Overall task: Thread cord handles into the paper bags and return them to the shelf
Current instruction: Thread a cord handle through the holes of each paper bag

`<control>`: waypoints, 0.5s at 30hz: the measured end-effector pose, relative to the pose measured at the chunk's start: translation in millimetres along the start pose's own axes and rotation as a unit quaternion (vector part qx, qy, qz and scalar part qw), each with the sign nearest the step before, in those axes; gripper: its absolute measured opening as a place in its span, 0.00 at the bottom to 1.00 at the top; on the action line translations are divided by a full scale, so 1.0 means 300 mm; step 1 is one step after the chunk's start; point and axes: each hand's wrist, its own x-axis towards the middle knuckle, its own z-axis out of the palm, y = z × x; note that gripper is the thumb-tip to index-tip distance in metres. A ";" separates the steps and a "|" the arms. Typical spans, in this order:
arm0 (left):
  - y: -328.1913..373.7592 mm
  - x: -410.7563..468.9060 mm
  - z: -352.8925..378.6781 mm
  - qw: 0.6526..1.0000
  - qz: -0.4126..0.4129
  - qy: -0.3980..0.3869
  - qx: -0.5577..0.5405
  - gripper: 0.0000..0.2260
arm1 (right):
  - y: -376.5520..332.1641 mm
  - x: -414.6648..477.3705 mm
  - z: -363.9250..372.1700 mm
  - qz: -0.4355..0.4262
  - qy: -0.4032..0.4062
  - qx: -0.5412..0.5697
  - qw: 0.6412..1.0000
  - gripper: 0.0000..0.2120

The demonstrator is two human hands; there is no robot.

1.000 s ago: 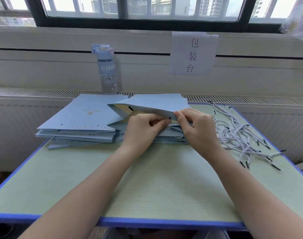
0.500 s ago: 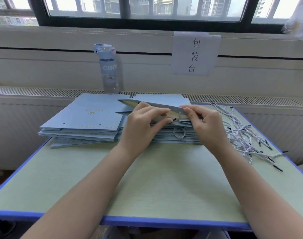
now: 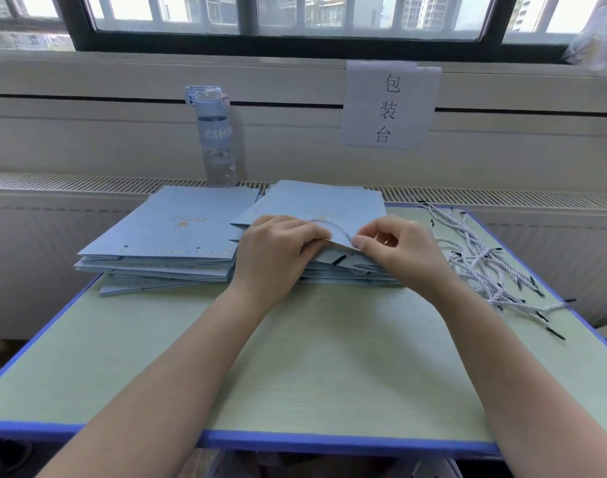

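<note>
Pale-blue paper bags (image 3: 178,229) lie flat in two stacks, twisted white cords (image 3: 481,267) heaped to their right.

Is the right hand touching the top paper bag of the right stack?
Touching. The head view shows the right hand pinching the near edge of the top paper bag, with its thumb tip on the paper.

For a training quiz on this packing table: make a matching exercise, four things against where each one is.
1 water bottle
2 loose cords
3 paper sign
4 top bag

A below the window
B held by left hand and right hand
C upright behind the bag stacks
D on the table, right side

Pairs: 1-C, 2-D, 3-A, 4-B
</note>
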 end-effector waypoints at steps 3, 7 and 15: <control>-0.004 -0.001 0.001 1.000 0.003 0.001 -0.014 0.04 | 0.004 0.008 -0.006 0.004 0.025 0.049 0.998 0.07; -0.004 0.002 -0.001 0.999 0.003 0.010 -0.037 0.09 | 0.003 0.014 -0.007 0.020 0.067 0.131 0.989 0.09; -0.025 -0.001 0.000 0.989 0.049 -0.140 -0.019 0.13 | 0.010 0.011 0.007 -0.015 0.044 0.101 0.994 0.09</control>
